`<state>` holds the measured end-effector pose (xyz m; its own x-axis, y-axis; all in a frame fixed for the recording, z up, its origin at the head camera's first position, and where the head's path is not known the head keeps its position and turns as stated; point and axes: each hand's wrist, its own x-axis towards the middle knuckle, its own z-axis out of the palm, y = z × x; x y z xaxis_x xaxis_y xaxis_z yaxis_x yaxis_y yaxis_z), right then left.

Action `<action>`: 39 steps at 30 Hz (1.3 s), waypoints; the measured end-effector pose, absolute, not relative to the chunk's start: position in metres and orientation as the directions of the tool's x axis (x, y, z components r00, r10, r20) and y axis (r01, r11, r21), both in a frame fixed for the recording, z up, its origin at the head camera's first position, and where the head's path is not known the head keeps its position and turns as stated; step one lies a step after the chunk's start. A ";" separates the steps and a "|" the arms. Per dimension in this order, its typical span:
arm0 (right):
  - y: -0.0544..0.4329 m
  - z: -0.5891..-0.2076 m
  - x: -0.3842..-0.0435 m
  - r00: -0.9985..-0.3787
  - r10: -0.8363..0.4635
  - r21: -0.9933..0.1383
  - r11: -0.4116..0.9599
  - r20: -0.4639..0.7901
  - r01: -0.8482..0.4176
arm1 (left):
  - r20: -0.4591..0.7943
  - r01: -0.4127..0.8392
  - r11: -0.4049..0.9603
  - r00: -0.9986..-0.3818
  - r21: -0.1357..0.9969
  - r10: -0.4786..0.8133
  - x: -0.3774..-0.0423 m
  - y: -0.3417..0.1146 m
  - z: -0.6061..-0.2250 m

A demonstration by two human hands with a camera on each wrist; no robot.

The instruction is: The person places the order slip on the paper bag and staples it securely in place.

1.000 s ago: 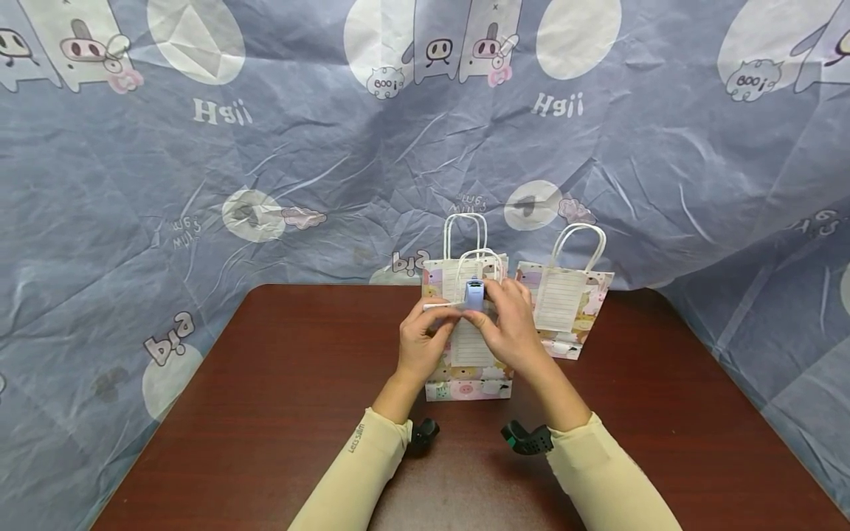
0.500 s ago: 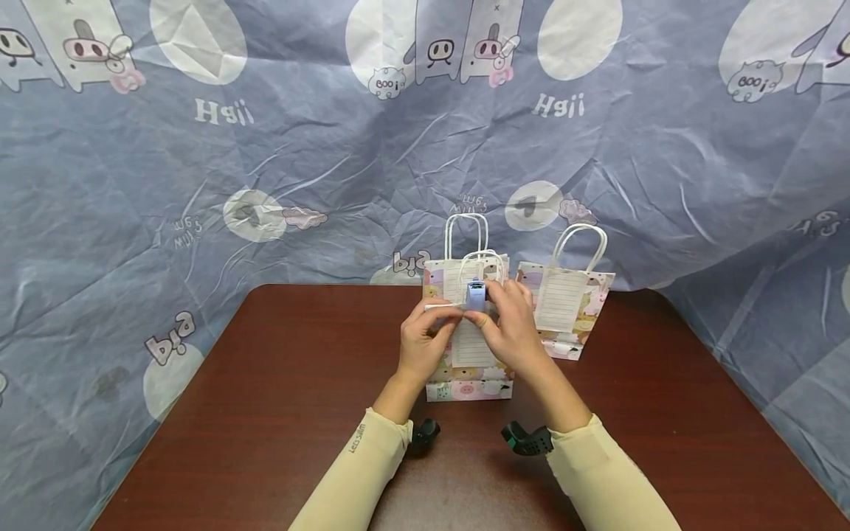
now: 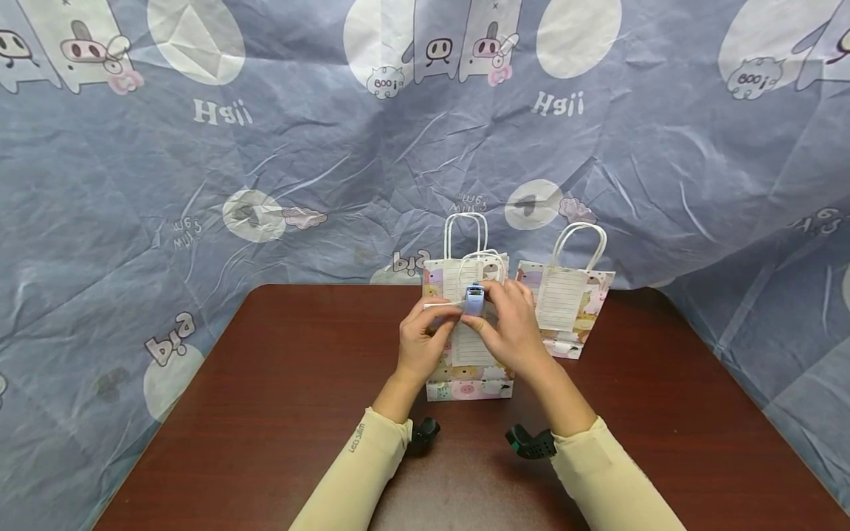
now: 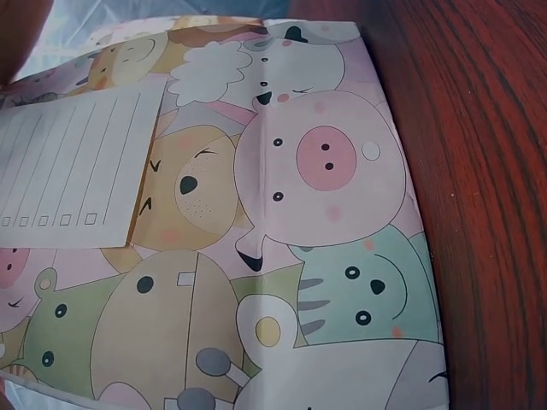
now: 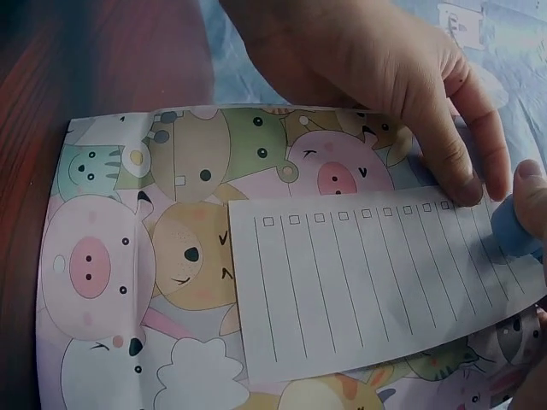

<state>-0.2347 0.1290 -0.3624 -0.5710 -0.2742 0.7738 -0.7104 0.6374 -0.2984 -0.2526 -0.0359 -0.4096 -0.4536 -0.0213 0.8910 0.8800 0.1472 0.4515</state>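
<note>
A paper gift bag (image 3: 468,389) with cartoon animal faces stands upright before me. A lined white sheet with checkboxes (image 5: 367,273) lies flat on its front, up to the top edge. My left hand (image 3: 421,338) pinches that top edge between thumb and fingers, left of centre. My right hand (image 3: 514,328) grips a small light-blue stapler (image 3: 474,301) at the top edge, over the end of the sheet. In the right wrist view my thumb (image 5: 532,195) presses on the stapler's rounded end. The rest of the stapler is hidden there by the thumb and the frame edge.
A similar bag with white handles (image 3: 448,236) stands right behind, mostly covered by the front one. To the right a third bag (image 3: 591,313) carries a lined sheet too. The brown table (image 3: 319,369) ends at a patterned blue cloth (image 3: 299,162).
My right hand and the stapler have dipped slightly, and the stapler's end tips a little more toward me. The left hand and the bags stay as they were.
</note>
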 end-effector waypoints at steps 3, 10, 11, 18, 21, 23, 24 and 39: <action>0.129 -0.361 -0.233 -0.582 -0.279 -0.302 0.642 0.764 -0.704 | 0.894 0.883 0.151 -0.447 0.445 -0.021 -0.244 -0.036 -0.399; 0.130 -0.360 -0.231 -0.590 -0.285 -0.301 0.648 0.756 -0.700 | 0.900 0.889 0.150 -0.435 0.433 -0.023 -0.236 -0.037 -0.392; 0.130 -0.360 -0.231 -0.588 -0.285 -0.302 0.646 0.757 -0.701 | 0.900 0.889 0.148 -0.435 0.433 -0.022 -0.236 -0.037 -0.392; 0.130 -0.360 -0.231 -0.580 -0.277 -0.323 0.614 0.766 -0.720 | 0.897 0.889 0.127 -0.442 0.441 -0.017 -0.236 -0.037 -0.391; 0.130 -0.360 -0.231 -0.574 -0.276 -0.338 0.586 0.771 -0.737 | 0.896 0.888 0.135 -0.443 0.440 -0.009 -0.238 -0.038 -0.393; 0.130 -0.360 -0.232 -0.564 -0.277 -0.343 0.565 0.778 -0.751 | 0.896 0.887 0.141 -0.445 0.441 -0.004 -0.242 -0.038 -0.398; 0.131 -0.360 -0.232 -0.558 -0.279 -0.344 0.554 0.782 -0.759 | 0.895 0.886 0.141 -0.447 0.442 -0.001 -0.245 -0.038 -0.402; 0.136 -0.355 -0.226 -0.519 -0.227 -0.406 0.404 0.824 -0.820 | 0.897 0.894 0.082 -0.442 0.440 -0.001 -0.258 -0.044 -0.409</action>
<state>-0.2256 0.1358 -0.3547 -0.5194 -0.2270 0.8238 -0.8200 0.4036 -0.4058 -0.2578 -0.0441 -0.4088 -0.4415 -0.0014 0.8972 0.8942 0.0817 0.4402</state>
